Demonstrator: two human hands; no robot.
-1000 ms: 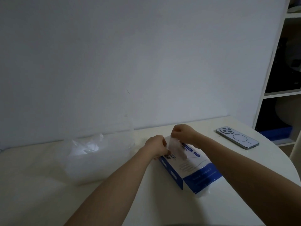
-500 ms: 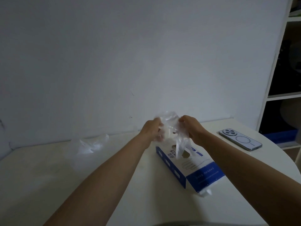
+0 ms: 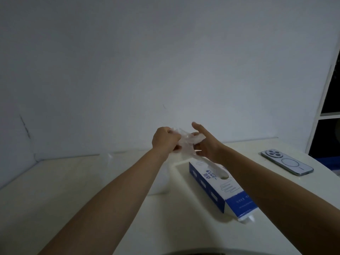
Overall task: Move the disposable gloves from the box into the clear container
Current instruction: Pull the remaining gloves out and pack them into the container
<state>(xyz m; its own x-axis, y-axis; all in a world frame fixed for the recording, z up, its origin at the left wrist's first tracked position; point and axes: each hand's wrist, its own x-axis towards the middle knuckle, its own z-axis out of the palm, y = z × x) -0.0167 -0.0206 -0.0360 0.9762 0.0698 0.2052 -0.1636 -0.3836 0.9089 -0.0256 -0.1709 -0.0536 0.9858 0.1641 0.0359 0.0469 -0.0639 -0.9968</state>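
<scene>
My left hand (image 3: pixel 165 141) grips a crumpled clear disposable glove (image 3: pixel 188 141) above the table. My right hand (image 3: pixel 206 146) is right beside it, thumb lifted off, with the glove draped over its outstretched fingers. A strand of the glove trails down to the opening of the blue and white glove box (image 3: pixel 211 189), which lies flat below my right wrist. The clear container (image 3: pixel 159 183) stands left of the box, faint and mostly hidden behind my left forearm.
A phone (image 3: pixel 287 162) lies face down on the white table (image 3: pixel 55 190) at the far right. A white shelf unit (image 3: pixel 325 100) stands beyond the table's right edge. A plain wall runs along the back.
Both hands have lifted the glove higher and slightly left of the box. My right thumb has come off the glove. The view has shifted, so the container now sits behind my left arm.
</scene>
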